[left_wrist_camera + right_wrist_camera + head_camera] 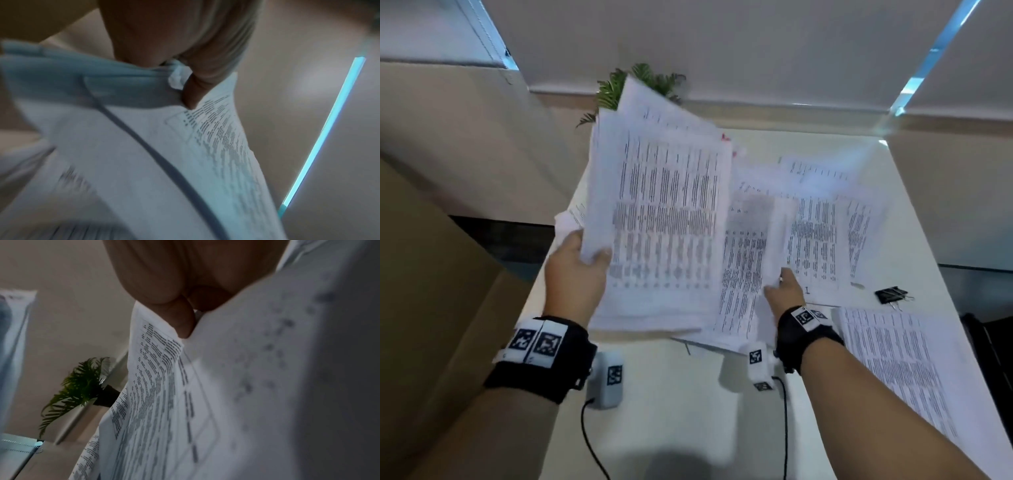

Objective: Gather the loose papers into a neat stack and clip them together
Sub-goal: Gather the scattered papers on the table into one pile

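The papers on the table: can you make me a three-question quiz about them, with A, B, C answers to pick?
1. Where does the binder clip lie?
A. On the table, right of the right hand
B. In the left hand
C. On top of the plant

2. What colour is the binder clip?
A. Red
B. Black
C. Yellow

3. What is the left hand doing?
A. Resting flat on the table
B. Holding a cup
C. Gripping a bundle of papers lifted off the table

Answers:
1. A: the head view shows it on the white table, beyond the right hand, touched by neither hand.
2. B: it is dark black against the white top.
3. C: its fingers and thumb pinch the bundle's edge, with the sheets raised in front of the plant.
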{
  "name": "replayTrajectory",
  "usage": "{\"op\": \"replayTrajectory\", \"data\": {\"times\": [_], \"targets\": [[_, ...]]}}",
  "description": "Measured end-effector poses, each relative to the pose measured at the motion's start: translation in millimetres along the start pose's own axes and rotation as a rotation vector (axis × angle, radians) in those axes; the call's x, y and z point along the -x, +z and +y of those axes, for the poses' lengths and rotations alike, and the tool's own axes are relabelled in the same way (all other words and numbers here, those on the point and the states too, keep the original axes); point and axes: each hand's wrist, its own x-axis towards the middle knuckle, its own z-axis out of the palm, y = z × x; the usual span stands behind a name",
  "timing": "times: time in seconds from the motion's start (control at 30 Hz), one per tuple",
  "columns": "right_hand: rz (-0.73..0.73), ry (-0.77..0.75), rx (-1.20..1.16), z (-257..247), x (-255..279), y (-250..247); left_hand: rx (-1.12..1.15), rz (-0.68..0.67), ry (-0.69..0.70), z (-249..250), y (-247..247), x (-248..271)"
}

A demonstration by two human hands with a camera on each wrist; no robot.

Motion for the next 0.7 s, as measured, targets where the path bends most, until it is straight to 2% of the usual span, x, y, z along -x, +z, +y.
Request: {"op": "replayTrajectory", "data": {"times": [0.13,0.23,0.37,0.47,0.57,0.63,0.7], "targets": [[-0.115,0.069,0.078,22.4,14.5,-7.1,-0.03,-0.235,-0.259,-54.6,45.4,23.2],[-0.145,0.105,0.135,40.0,19.5,-13.9,-0.069,-0.343,-0.356,-85.2,73.2,42.6],[-0.167,0.139,0.134,48.3,22.9,-23.6,-0.331,-0.453,-0.287,-94.5,104.7,55.7],[-0.234,0.153,0.003,42.3,31.0,-24.5,-0.536,-0.511,-0.218,-93.9,126.1,61.0],[-0.203,0.049,0.014,37.9,33.1,-24.3,-0.702,-0.539,-0.199,-89.1,136.5,68.1],[-0.122,-0.03,-0.041,29.3,32.0,-33.3,-0.672,-0.531,-0.202,-83.0,137.3,66.8],[-0.08,-0.081,-0.136,18.0,31.7,-46.6,-0.443,-0.516,-0.196,-70.3,134.5,60.5]]}}
